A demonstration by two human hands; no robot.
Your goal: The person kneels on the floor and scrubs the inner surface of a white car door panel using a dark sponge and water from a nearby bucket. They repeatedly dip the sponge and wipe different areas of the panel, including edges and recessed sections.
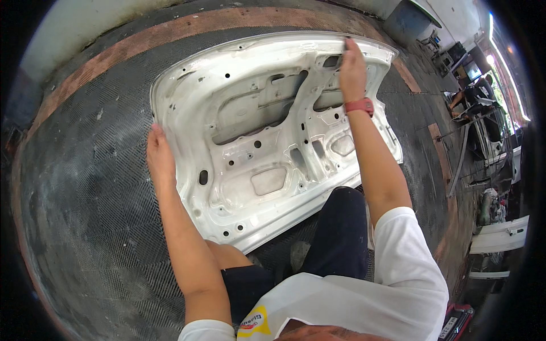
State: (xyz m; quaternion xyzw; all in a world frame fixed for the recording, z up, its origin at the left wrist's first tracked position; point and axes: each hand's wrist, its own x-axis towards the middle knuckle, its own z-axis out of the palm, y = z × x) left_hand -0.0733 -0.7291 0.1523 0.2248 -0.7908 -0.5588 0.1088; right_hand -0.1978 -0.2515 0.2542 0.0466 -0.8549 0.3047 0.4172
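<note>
A white car trunk lid (278,149), its ribbed inner side with several cut-outs and round holes facing me, is tilted in front of my legs. My left hand (161,156) grips its left edge, the fingers partly hidden by that edge. Over at the far edge, towards the right, my right hand (352,74) is closed on the rim, with some fingers out of sight behind it. A red watch (359,106) is on my right wrist. The near edge of the lid lies close to my knee in dark trousers (341,227).
Dark textured floor mats (102,187) with a reddish-brown border strip (187,25) surround the lid. A large grey tub (406,23) stands at the far right. Along the right side are a metal stand (463,153), a white panel (500,236) and another person (475,94).
</note>
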